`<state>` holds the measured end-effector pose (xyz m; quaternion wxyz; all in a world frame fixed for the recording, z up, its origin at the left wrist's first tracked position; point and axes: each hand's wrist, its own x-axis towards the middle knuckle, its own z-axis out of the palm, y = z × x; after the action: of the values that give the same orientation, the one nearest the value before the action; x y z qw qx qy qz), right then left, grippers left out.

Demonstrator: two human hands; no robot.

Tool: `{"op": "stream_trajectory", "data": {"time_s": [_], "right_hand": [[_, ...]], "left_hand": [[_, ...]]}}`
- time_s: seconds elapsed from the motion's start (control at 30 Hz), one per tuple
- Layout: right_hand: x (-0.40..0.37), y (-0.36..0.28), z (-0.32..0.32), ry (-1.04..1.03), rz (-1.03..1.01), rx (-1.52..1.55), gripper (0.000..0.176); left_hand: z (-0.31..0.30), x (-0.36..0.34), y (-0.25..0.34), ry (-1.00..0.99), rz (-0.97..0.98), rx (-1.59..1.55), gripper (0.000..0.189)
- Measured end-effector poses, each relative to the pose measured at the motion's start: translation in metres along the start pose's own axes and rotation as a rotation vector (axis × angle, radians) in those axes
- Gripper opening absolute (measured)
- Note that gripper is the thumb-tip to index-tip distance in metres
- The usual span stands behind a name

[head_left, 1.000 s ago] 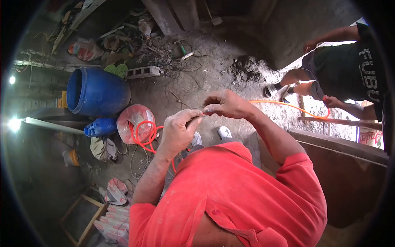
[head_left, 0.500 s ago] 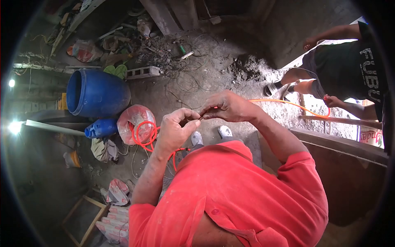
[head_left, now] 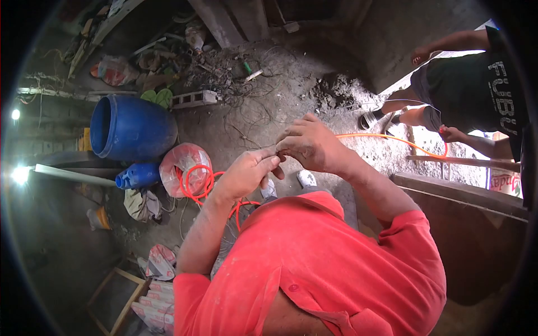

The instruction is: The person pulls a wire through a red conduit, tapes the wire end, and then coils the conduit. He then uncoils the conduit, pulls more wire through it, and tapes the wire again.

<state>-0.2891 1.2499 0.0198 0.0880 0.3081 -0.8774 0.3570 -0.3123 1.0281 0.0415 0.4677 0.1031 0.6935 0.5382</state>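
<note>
Open dusty concrete floor (head_left: 280, 95) ahead, left hand (head_left: 249, 171) and right hand (head_left: 308, 145) pinching a thin orange plastic hose (head_left: 392, 138) running right.

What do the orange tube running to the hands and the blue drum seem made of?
Orange tube: likely flexible plastic, smooth, slightly glossy; it curves and coils loosely. Blue drum: likely rigid moulded plastic, dull sheen, uniform colour, rounded rim.

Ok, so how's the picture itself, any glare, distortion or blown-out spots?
Head view: heavy fisheye bend, black corners; a lamp flares at the left edge; the doorway on the right is blown out; left hand, right hand and cable are sharp, evenly lit.
</note>
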Motion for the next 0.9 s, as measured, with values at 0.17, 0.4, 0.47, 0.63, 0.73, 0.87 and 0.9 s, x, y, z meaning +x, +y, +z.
{"op": "stream_trajectory", "data": {"time_s": [0.17, 0.4, 0.47, 0.63, 0.73, 0.87, 0.9], "right_hand": [[-0.005, 0.011, 0.005, -0.01, -0.066, -0.034, 0.021], [0.007, 0.001, -0.018, -0.133, -0.131, 0.021, 0.023], [0.007, 0.003, -0.014, -0.105, -0.141, 0.05, 0.022], [0.012, -0.006, -0.004, -0.14, 0.016, 0.159, 0.014], [0.022, -0.014, 0.0, -0.119, 0.037, 0.112, 0.018], [0.033, -0.012, 0.01, 0.053, -0.044, 0.092, 0.017], [0.035, -0.011, 0.012, 0.09, -0.066, 0.173, 0.017]], "left_hand": [[0.007, 0.01, -0.017, 0.032, -0.074, -0.383, 0.027], [0.013, 0.005, -0.024, 0.063, -0.044, -0.449, 0.026], [0.009, 0.003, -0.03, 0.053, -0.042, -0.456, 0.024], [0.007, -0.015, -0.02, 0.07, -0.016, -0.4, 0.023], [0.004, -0.025, -0.013, 0.183, 0.072, -0.167, 0.024], [-0.011, -0.03, 0.005, 0.217, 0.104, -0.183, 0.026], [-0.012, -0.032, 0.005, 0.213, 0.079, -0.228, 0.027]]}}
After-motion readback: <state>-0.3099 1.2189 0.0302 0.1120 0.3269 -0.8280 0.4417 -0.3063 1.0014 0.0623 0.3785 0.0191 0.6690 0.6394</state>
